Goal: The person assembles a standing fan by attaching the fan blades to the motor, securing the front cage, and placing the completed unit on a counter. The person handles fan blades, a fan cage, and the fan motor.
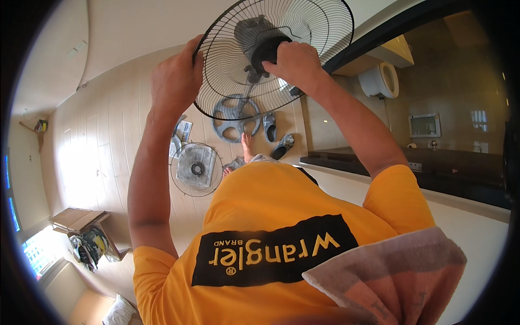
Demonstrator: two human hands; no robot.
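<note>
A black wire fan grille (222, 81) stands up in front of me, on a pedestal fan with a round grey slotted base (219, 125) on the floor. My left hand (176, 84) is closed round the left rim of the grille. At its centre my right hand (295, 64) is closed on a black round hub piece (266, 52), its fingertips partly hidden behind the hand. Through the wires shows the grey motor housing (253, 31). No blades are on the hub. A second, flatter grille (196, 168) with a dark centre lies on the floor below my left forearm, over something grey.
Two grey clogs (281, 146) lie beside the fan base, near my bare foot (247, 146). At right a dark-framed doorway opens on a bathroom with a white toilet (379, 81). A wooden stand (78, 219) with cloths is at left. A towel (395, 271) hangs over my shoulder.
</note>
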